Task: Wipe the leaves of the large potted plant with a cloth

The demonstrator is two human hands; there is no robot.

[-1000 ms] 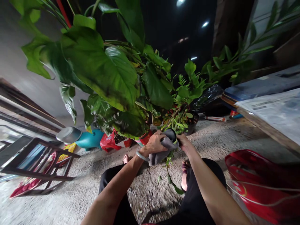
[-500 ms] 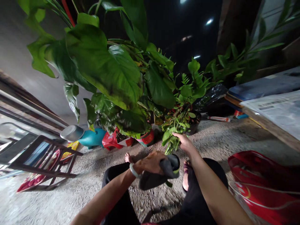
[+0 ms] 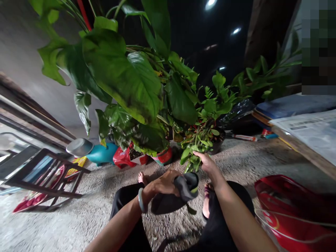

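My left hand [image 3: 166, 182] is closed on a dark grey cloth [image 3: 168, 203], bunched up and folded over at its right end. Bits of green leaf show at the cloth's edge, and a single green leaf [image 3: 191, 210] hangs just below it. To the right, my right hand [image 3: 208, 165] pinches a drooping leafy stem [image 3: 189, 154] of a small-leaved potted plant, thumb side toward the leaves. The plant's dark pot [image 3: 218, 143] stands just behind that hand. Above both hands spreads a large-leaved plant [image 3: 123, 77], its broad leaves partly hiding the pots underneath.
Red pots [image 3: 163, 156] and a teal animal-shaped object [image 3: 102, 154] with a metal bowl [image 3: 79, 147] line the back left. A wooden chair [image 3: 49, 175] stands at left. On the right are a red bag [image 3: 294, 210] and a table [image 3: 307, 140] with papers.
My left hand and the cloth have shifted slightly left, and more of the leaf under the cloth shows. The right hand keeps its grip on the stem. The view has turned slightly.
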